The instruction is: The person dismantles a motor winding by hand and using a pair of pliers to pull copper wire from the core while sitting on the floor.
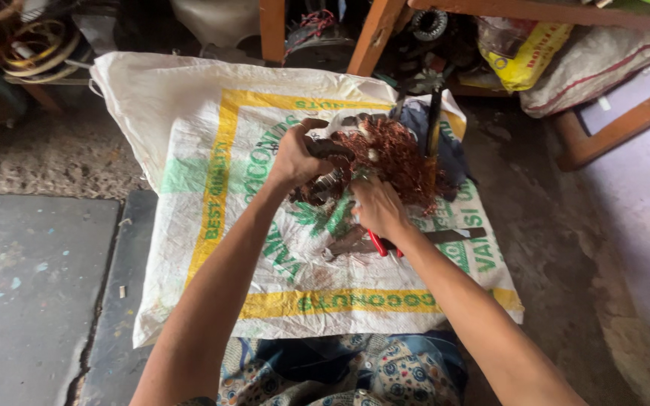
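Copper wire [396,154] tangle sits mid-sack [189,120], on the floor. Left hand [295,158] clamped on a dark metal part [325,148] at its edge. Right hand [376,207] closed round red-handled pliers [378,243], just below the wire. Yellow bag [528,56] back right, under a wooden frame [374,34].

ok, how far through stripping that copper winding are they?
Done: a loose heap of copper wire already lies pulled out on the sack. In hand: the left hand grips the dark metal core, while the right hand works red-handled cutters at it. Left: wire looks still bunched at the core; how much is unclear.
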